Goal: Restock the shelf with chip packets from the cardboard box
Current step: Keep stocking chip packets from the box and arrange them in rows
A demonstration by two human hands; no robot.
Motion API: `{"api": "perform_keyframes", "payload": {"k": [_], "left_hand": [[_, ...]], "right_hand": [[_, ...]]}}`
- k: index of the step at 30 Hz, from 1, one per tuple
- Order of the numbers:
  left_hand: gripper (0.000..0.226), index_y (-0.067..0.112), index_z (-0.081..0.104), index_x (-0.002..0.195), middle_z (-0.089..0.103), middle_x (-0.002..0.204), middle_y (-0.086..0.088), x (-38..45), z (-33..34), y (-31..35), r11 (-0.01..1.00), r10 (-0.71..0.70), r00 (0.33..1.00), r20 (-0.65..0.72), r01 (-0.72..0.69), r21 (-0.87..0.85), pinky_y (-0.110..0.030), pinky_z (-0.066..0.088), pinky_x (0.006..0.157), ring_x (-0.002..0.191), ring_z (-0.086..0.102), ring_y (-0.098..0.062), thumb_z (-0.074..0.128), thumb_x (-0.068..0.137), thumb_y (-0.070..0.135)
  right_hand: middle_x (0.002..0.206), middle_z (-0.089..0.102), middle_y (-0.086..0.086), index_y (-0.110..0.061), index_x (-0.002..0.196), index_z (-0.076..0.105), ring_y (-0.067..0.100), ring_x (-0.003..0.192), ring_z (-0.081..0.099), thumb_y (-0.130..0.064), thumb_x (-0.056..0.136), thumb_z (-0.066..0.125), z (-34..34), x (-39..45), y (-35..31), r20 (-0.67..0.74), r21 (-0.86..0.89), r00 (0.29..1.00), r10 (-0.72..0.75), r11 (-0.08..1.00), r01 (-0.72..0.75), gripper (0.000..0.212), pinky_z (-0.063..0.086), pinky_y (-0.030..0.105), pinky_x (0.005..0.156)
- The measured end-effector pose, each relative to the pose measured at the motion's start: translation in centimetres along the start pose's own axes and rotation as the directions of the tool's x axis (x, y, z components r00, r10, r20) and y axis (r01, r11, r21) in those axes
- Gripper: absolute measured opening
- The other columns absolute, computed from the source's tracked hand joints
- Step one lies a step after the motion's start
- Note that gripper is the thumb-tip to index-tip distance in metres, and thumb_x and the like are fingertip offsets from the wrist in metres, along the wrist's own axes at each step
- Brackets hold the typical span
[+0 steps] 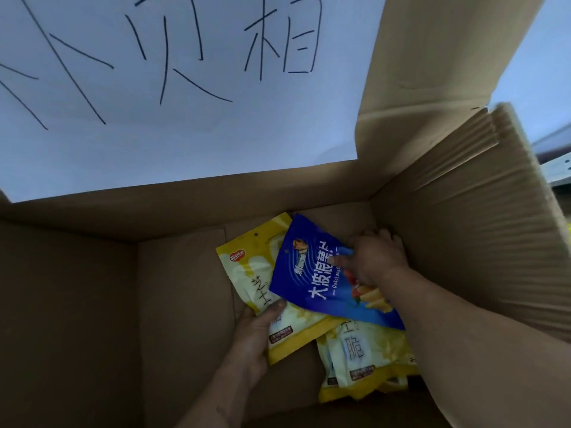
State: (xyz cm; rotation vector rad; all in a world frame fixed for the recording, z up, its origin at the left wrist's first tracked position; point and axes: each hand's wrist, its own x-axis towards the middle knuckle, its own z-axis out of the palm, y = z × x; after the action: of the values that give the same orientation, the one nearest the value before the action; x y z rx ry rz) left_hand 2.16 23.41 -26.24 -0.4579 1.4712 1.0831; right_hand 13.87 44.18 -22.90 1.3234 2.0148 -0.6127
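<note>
I look down into a deep cardboard box (77,304). My left hand (255,338) grips the lower left edge of a yellow chip packet (247,273), thumb on its front. A blue chip packet (312,276) lies across that yellow one. My right hand (375,257) holds the blue packet at its right side, thumb pressed on the front and fingers behind it. Several more yellow packets (361,366) lie on the box bottom below my right forearm.
A white paper sheet (185,88) with large handwritten characters covers the far flap. The box's right wall (479,242) and raised flap stand close beside my right arm. A strip of metal shelf (556,149) shows past the flap at the right edge.
</note>
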Motion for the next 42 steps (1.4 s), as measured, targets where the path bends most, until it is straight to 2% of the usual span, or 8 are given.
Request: {"api": "perform_keyframes", "payload": {"k": [6, 10, 16, 18, 21, 25, 32, 42], "left_hand": [[0.064, 0.018, 0.057, 0.133, 0.076, 0.111, -0.017, -2.2, -1.5, 0.0, 0.995, -0.049, 0.998, 0.039, 0.045, 0.083, -0.062, 0.056, 0.090, 0.100, 0.073, -0.040, 0.081, 0.074, 0.006], [0.059, 0.019, 0.058, 0.127, 0.077, 0.107, -0.016, -4.2, -2.1, 0.6, 0.985, -0.015, 0.996, 0.084, 0.001, 0.171, -0.063, 0.055, 0.091, 0.098, 0.073, -0.041, 0.079, 0.074, 0.002], [0.036, 0.016, 0.062, 0.118, 0.078, 0.104, -0.016, -11.5, -3.4, 2.1, 0.962, 0.012, 0.986, 0.168, -0.056, 0.265, -0.051, 0.059, 0.082, 0.094, 0.075, -0.038, 0.073, 0.085, 0.008], [0.036, 0.016, 0.062, 0.120, 0.077, 0.106, -0.016, -14.9, -3.9, 2.8, 0.948, 0.030, 0.982, 0.187, -0.087, 0.307, -0.051, 0.059, 0.085, 0.095, 0.075, -0.038, 0.073, 0.087, 0.010], [0.044, 0.013, 0.061, 0.125, 0.077, 0.108, -0.017, -20.2, -4.6, 4.1, 0.919, 0.052, 0.970, 0.238, -0.140, 0.369, -0.059, 0.056, 0.090, 0.097, 0.074, -0.041, 0.076, 0.083, 0.009], [0.047, 0.014, 0.062, 0.125, 0.077, 0.108, -0.018, -28.2, -4.8, 5.9, 0.865, 0.076, 0.933, 0.350, -0.237, 0.443, -0.061, 0.054, 0.094, 0.097, 0.073, -0.043, 0.077, 0.081, 0.006], [0.039, 0.014, 0.061, 0.125, 0.075, 0.112, -0.019, -44.6, -5.3, 5.7, 0.735, 0.003, 0.767, 0.642, -0.437, 0.519, -0.061, 0.055, 0.092, 0.100, 0.073, -0.043, 0.069, 0.088, 0.003], [0.056, 0.015, 0.066, 0.123, 0.075, 0.113, -0.017, -60.7, -2.5, -4.4, 0.519, -0.173, 0.552, 0.816, -0.653, 0.551, -0.063, 0.049, 0.101, 0.105, 0.071, -0.041, 0.086, 0.071, 0.009]], "right_hand": [[0.123, 0.066, 0.009, -0.016, 0.127, 0.054, 0.031, 0.114, 0.061, -0.059, 0.093, 0.058, 1.7, -2.5, 0.7, 0.004, 0.418, 0.988, 0.157, 0.897, -0.144, 0.055, 0.047, 0.038, 0.093], [0.115, 0.070, 0.011, -0.011, 0.118, 0.059, 0.032, 0.106, 0.066, -0.045, 0.082, 0.079, 2.6, -4.3, 1.7, 0.122, 0.797, 0.964, 0.234, 0.555, -0.236, 0.054, 0.053, 0.046, 0.095], [0.094, 0.073, 0.008, -0.016, 0.104, 0.065, 0.026, 0.084, 0.071, -0.027, 0.088, 0.076, 1.3, -11.9, 2.9, 0.185, 0.954, 0.967, 0.175, 0.203, -0.219, 0.022, 0.058, 0.038, 0.075], [0.090, 0.073, 0.006, -0.021, 0.098, 0.063, 0.023, 0.078, 0.071, -0.030, 0.091, 0.073, 0.7, -15.9, 3.0, 0.137, 0.982, 0.971, 0.194, 0.099, -0.159, 0.015, 0.057, 0.033, 0.065], [0.100, 0.076, 0.006, -0.023, 0.105, 0.067, 0.029, 0.091, 0.074, -0.033, 0.088, 0.077, -0.4, -22.0, 3.2, 0.030, 1.000, 0.963, 0.267, -0.010, -0.029, 0.023, 0.059, 0.051, 0.085], [0.098, 0.078, 0.004, -0.015, 0.110, 0.072, 0.027, 0.093, 0.074, -0.029, 0.086, 0.078, -2.9, -31.7, 4.0, -0.126, 0.983, 0.920, 0.371, -0.075, 0.166, 0.028, 0.058, 0.047, 0.090], [0.107, 0.077, 0.010, -0.014, 0.114, 0.070, 0.031, 0.095, 0.074, -0.034, 0.085, 0.078, -3.5, -53.5, 5.8, -0.162, 0.864, 0.766, 0.622, -0.285, 0.415, 0.036, 0.058, 0.049, 0.090], [0.100, 0.078, 0.007, -0.015, 0.109, 0.071, 0.031, 0.091, 0.075, -0.043, 0.077, 0.084, 1.5, -81.7, 14.8, -0.090, 0.761, 0.499, 0.862, -0.264, 0.593, 0.045, 0.058, 0.055, 0.089]]}}
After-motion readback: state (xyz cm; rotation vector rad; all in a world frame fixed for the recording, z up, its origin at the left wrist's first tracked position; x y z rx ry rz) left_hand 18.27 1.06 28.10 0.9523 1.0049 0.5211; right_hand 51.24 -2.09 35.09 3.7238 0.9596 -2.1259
